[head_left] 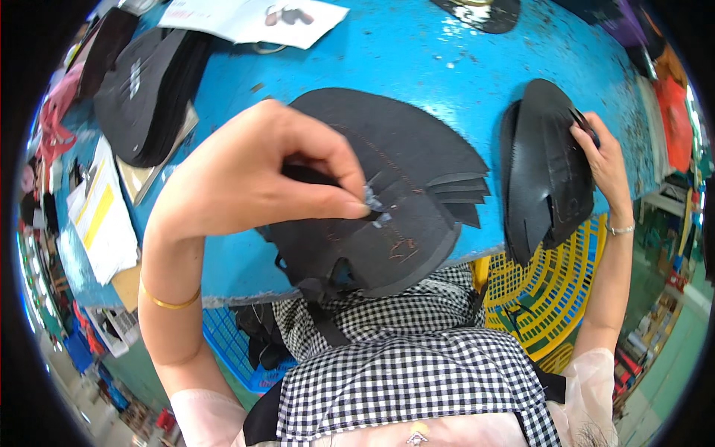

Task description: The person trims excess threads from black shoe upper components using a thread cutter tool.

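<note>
Black shoe-upper pieces (417, 164) lie in a fanned, overlapping pile at the middle of the table's near edge, with orange stitch marks on the top one. Over them, my left hand (253, 171) is closed in a pinch, thumb and forefinger together on a crumpled bluish-grey scrap (372, 200) beside a slit in the top piece. My right hand (602, 153) is closed round a small dark tool (584, 125), whose kind I cannot make out. It rests against the right edge of a second stack of black upper pieces (547, 160).
A tall stack of black pieces (153, 93) stands at the back left of the blue table (387, 63), near loose papers (104, 212). A printed sheet (223, 18) lies at the back. Below the table edge are a yellow basket (547, 298) and a blue basket (231, 346).
</note>
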`<state>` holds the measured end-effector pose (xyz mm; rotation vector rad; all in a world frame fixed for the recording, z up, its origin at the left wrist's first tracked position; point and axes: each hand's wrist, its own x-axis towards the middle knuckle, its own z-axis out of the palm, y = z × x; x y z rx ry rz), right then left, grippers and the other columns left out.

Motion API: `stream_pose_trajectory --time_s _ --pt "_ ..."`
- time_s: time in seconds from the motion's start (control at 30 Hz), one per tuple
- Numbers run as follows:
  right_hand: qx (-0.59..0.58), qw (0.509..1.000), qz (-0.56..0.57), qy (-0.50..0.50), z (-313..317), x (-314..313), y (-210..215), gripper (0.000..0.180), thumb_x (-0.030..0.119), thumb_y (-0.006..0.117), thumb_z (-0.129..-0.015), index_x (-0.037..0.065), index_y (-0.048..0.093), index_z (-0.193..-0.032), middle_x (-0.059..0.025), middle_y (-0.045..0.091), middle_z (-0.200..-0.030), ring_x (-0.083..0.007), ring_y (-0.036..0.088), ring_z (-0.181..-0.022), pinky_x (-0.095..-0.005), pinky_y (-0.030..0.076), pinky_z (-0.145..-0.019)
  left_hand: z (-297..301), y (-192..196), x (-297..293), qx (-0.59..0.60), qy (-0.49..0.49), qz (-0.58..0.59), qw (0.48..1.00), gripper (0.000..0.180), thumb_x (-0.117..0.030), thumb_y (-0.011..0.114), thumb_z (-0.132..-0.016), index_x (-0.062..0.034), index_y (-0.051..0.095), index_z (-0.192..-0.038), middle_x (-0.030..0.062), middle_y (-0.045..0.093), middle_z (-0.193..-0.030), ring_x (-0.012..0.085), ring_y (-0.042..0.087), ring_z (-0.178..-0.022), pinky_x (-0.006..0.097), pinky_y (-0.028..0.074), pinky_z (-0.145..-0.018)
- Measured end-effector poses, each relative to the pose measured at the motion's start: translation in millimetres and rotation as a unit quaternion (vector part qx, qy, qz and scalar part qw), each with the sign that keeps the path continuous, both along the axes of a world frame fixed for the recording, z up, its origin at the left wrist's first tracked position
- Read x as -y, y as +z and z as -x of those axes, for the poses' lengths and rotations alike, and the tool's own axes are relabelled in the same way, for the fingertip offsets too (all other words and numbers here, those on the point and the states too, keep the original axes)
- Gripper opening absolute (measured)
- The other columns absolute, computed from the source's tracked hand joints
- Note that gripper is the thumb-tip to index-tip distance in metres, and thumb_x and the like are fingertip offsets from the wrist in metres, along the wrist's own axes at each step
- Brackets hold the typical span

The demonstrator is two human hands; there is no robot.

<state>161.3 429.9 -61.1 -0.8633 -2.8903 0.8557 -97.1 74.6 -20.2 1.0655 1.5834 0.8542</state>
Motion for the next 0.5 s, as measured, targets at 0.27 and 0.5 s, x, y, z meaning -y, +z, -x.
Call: stream_pose_trajectory --time_s 0.27,0.5 --pt "-0.094 0.995 -0.038 -0.004 -7.2 23.5 13.7 0.016 0.012 0.052 -0.1 0.003 0.051 -0.114 -0.003 0.059 -0.094 -0.0097 0.054 -0.09 -0.0234 0.044 -0.083 -14.0 -17.7 -6.8 -0.1 -0.053 0.015 0.993 0.014 -0.014 0.076 -0.077 -0.0013 0.073 -0.084 0.0074 0.07 -0.073 0.014 0.064 -0.067 0.026 0.05 -0.065" --pt "-0.112 0.965 0.162 0.175 37.4 100.3 25.8 0.012 0.003 0.059 -0.093 0.003 0.057 -0.105 -0.0026 0.056 -0.079 -0.0092 0.055 -0.068 -0.0237 0.044 -0.061 -19.3 -22.3 -8.6 -0.152 -0.029 0.05 0.987 0.01 -0.011 0.074 -0.077 -0.0018 0.072 -0.082 0.0076 0.068 -0.071 0.0178 0.062 -0.062 0.029 0.049 -0.062"
